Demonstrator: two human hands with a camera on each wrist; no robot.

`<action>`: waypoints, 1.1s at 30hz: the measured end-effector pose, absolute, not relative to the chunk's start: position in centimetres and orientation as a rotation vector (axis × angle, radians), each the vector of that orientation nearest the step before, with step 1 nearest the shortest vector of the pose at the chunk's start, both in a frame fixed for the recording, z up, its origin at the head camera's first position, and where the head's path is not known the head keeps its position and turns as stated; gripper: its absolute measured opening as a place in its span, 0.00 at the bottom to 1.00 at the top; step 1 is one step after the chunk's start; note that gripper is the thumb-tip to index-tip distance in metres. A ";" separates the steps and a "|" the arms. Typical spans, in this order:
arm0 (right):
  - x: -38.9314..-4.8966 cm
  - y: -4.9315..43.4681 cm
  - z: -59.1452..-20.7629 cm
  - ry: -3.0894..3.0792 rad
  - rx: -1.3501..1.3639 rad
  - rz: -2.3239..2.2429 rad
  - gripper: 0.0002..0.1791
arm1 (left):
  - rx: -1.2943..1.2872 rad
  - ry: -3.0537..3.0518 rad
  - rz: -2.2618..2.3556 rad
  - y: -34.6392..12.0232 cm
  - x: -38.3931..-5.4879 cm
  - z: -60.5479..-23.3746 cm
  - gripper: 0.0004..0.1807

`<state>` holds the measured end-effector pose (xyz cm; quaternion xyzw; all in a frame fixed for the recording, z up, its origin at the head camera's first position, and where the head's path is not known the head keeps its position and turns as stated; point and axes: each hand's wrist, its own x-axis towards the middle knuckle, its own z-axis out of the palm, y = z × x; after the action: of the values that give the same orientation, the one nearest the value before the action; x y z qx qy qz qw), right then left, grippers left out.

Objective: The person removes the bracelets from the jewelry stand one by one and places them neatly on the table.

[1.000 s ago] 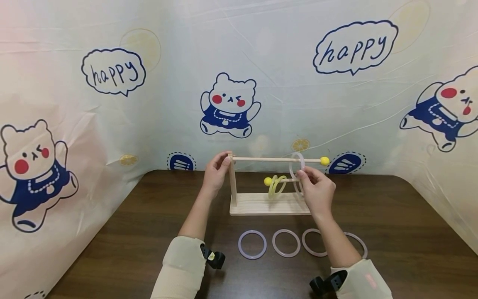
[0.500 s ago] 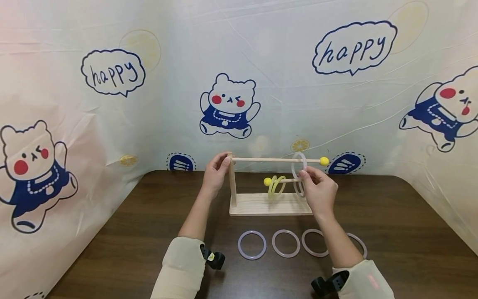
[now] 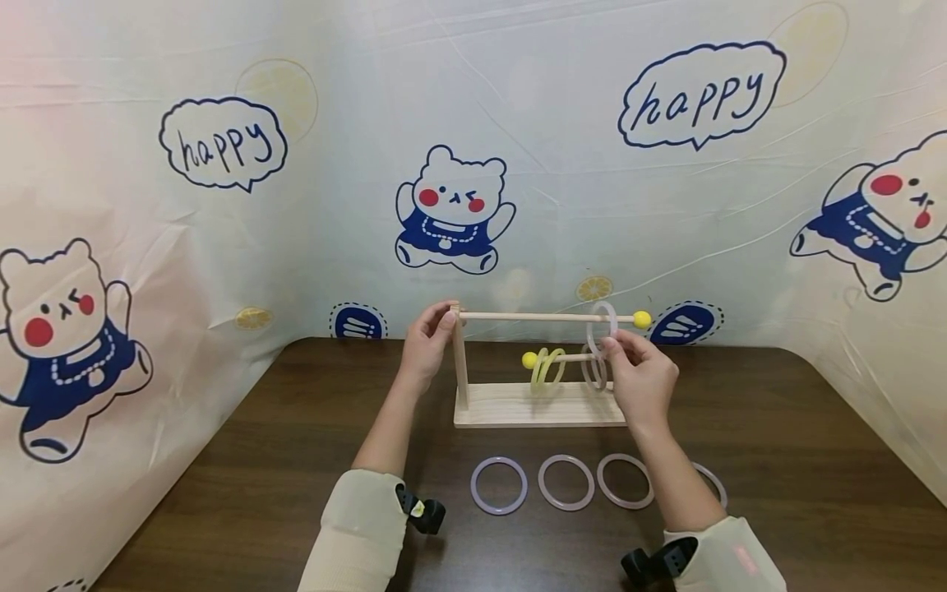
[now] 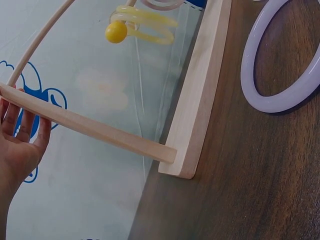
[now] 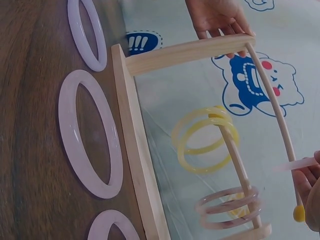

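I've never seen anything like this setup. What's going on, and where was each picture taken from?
There is no machine here, just a person working bare-handed. The head view comes from a camera on the person's head, looking forward and down; the two wrist views come from a black camera worn on each wrist. The left hand grips the top of a post on the wooden stand. The right hand pinches a pale ring that encircles the stand's upper rod. Yellow rings and pinkish rings hang on the lower rod. In front of the stand, four more rings lie in a row on the brown table, the rightmost partly hidden by the right forearm.
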<state>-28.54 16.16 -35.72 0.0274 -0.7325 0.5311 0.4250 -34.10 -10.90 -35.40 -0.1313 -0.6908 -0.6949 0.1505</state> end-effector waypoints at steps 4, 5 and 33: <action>-28.5 16.3 -35.7 -1.835 0.055 1.332 0.07 | -0.377 -1.975 -2.011 -10.9 -34.0 -35.3 0.18; -28.5 16.4 -35.7 -1.835 0.052 1.329 0.07 | -0.377 -1.975 -2.011 -10.9 -34.0 -35.4 0.18; -28.3 18.3 -35.9 -1.834 -0.011 1.334 0.09 | -0.380 -1.993 -1.971 -10.9 -34.1 -35.4 0.17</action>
<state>-28.30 18.27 -35.90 -0.0042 -0.7327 0.5331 0.4229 -34.05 -10.92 -35.41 -0.1327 -0.6960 -0.6882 0.1561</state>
